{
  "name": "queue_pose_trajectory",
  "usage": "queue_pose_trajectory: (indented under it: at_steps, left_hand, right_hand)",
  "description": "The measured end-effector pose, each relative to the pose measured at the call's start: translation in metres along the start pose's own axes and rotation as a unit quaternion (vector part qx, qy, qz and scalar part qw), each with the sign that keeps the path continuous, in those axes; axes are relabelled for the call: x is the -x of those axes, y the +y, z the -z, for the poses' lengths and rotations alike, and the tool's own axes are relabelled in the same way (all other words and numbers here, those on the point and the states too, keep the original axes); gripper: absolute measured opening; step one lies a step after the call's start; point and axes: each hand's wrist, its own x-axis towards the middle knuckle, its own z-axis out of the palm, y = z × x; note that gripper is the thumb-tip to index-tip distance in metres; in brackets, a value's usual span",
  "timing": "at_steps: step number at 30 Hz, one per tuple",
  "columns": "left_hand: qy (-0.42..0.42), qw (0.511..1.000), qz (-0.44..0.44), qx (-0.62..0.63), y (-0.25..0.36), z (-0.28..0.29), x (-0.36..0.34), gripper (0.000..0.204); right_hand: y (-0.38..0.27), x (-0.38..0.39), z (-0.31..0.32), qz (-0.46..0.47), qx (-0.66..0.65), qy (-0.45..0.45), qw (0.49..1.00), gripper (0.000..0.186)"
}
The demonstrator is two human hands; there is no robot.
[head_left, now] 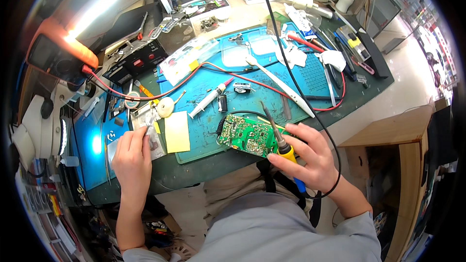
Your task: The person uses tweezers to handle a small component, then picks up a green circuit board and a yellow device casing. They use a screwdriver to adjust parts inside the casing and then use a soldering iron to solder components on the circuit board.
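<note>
My right hand [310,157] is closed around a soldering iron [279,138] with a yellow and blue grip; its tip rises over the green circuit board [247,136]. That board lies at the near edge of the blue work mat [291,80]. My left hand [132,157], left of the board, pinches something small at a clear plastic packet [151,133]; I cannot tell what. Between packet and board lies a yellow rectangular pad [177,131]. Beyond the board, a white syringe [208,99] and red wire [194,75] cross the mat on the desk [369,97].
</note>
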Motion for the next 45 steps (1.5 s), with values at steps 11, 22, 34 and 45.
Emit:
queue_pose_trajectory:
  at_steps: [11,22,34,45]
  left_hand:
    - [0.084,0.995,-0.013,0.045,0.019,-0.001,-0.002,0.031]
    - [-0.184,0.477,0.175,0.841,0.135,-0.01,0.007,0.051]
    - [-0.185,0.723,0.183,0.64,0.129,-0.006,-0.013,0.041]
    - [-0.109,0.921,-0.029,0.373,0.085,0.001,-0.029,0.021]
  right_hand:
    - [0.006,-0.002,0.001,0.065,0.073,0.138,0.986,0.045]
    - [-0.04,-0.018,-0.014,-0.353,-0.333,0.228,0.844,0.052]
    - [-0.07,0.003,-0.048,-0.199,-0.22,0.203,0.933,0.054]
    - [-0.038,0.004,-0.045,-0.137,-0.208,0.208,0.946,0.05]
